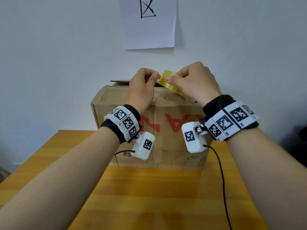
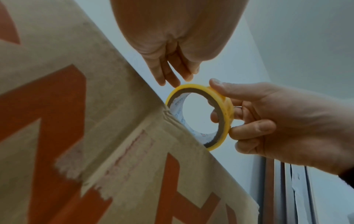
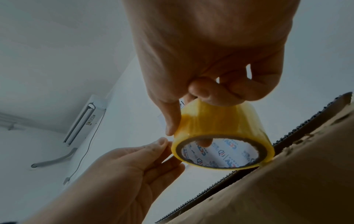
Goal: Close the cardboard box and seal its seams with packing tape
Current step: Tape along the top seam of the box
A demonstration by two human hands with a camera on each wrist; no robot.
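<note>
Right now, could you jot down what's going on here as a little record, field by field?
Setting: brown cardboard box with red lettering standing on a yellow wooden table, against a white wall.
Right hand: grips the yellow roll of packing tape, one finger through its core.
Left hand: fingertips at the roll's edge, apparently picking for the tape end.
Box top: a flap edge shows raised at the back; no fresh tape visible on the box yet.
On the wall: white paper sheet with a black character.
</note>
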